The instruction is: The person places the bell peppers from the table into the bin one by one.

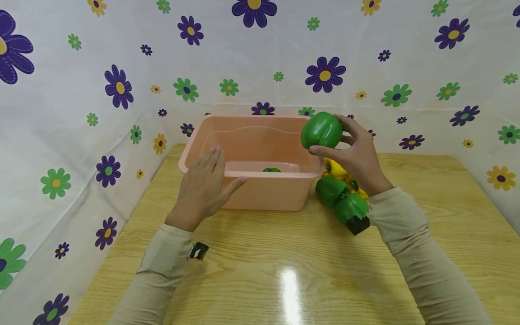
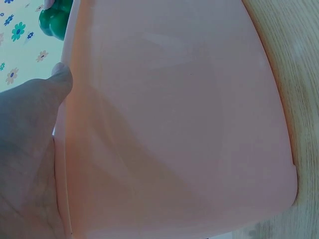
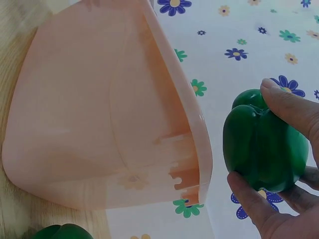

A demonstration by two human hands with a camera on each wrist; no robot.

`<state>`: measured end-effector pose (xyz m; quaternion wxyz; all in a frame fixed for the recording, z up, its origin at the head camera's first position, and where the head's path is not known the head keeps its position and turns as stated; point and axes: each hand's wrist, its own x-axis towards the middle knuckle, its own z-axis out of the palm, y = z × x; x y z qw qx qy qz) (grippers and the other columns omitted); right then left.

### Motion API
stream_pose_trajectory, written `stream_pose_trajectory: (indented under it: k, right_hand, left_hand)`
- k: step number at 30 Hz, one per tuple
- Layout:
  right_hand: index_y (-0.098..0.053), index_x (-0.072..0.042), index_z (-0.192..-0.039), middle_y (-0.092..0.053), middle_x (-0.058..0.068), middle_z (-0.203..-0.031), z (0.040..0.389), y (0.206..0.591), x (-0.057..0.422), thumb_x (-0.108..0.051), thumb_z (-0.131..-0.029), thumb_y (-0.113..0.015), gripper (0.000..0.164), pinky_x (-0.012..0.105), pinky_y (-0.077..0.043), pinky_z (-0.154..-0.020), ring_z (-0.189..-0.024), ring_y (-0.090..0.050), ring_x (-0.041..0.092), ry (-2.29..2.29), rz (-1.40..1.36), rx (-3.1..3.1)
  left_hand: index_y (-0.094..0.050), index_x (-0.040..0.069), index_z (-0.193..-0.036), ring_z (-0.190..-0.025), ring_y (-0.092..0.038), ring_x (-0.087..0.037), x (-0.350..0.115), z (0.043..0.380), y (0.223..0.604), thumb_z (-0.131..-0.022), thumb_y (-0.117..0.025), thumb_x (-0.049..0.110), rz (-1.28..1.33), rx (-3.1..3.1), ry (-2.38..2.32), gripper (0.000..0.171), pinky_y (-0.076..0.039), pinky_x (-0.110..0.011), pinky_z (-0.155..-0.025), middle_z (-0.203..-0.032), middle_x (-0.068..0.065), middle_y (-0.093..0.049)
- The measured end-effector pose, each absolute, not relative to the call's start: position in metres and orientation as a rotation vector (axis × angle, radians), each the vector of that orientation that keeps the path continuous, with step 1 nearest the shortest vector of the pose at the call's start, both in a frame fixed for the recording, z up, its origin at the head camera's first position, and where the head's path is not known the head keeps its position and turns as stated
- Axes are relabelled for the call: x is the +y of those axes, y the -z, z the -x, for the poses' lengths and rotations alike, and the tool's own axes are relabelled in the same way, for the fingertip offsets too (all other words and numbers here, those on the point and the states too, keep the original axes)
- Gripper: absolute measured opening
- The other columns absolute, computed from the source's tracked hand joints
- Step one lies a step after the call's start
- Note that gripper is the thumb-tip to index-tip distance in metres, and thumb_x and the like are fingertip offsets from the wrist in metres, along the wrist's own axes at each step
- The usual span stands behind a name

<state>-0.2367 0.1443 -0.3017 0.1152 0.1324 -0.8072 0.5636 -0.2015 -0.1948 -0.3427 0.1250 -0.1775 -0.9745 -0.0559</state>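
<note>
My right hand (image 1: 357, 151) holds a glossy green bell pepper (image 1: 322, 130) between thumb and fingers, raised by the right rim of a pink plastic tub (image 1: 268, 193). The right wrist view shows the same pepper (image 3: 264, 144) pinched from its sides, apart from the tub. With straight fingers, my left hand (image 1: 201, 187) rests across the tub's front rim near the left corner; its thumb (image 2: 62, 79) lies at the rim in the left wrist view. Inside the tub, the top of a green pepper (image 1: 271, 170) shows above the front rim; the floor is mostly hidden.
Right of the tub, green bell peppers (image 1: 332, 190) and a yellow bell pepper (image 1: 336, 169) lie on the wooden table (image 1: 252, 271), partly behind my right arm. A flower-patterned cloth (image 1: 260, 58) hangs behind the tub and along the sides.
</note>
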Motion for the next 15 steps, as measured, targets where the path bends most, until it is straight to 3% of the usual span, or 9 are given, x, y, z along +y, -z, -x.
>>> stream_pose_trajectory:
  k: [15]
  right_hand:
    - [-0.047, -0.015, -0.151, -0.054, 0.005, -0.141, 0.2372, 0.3018, 0.1401, -0.022, -0.08, -0.089, 0.083, 0.046, -0.057, -0.094, -0.12, -0.058, 0.028, -1.629, -0.435, -2.382]
  left_hand:
    - [-0.024, -0.01, -0.156, -0.152, -0.02, -0.037, -0.1933, 0.2, 0.3393, -0.102, -0.044, 0.063, 0.508, -2.86, 0.157, 0.093, -0.017, -0.048, -0.125, -0.163, -0.026, -0.024]
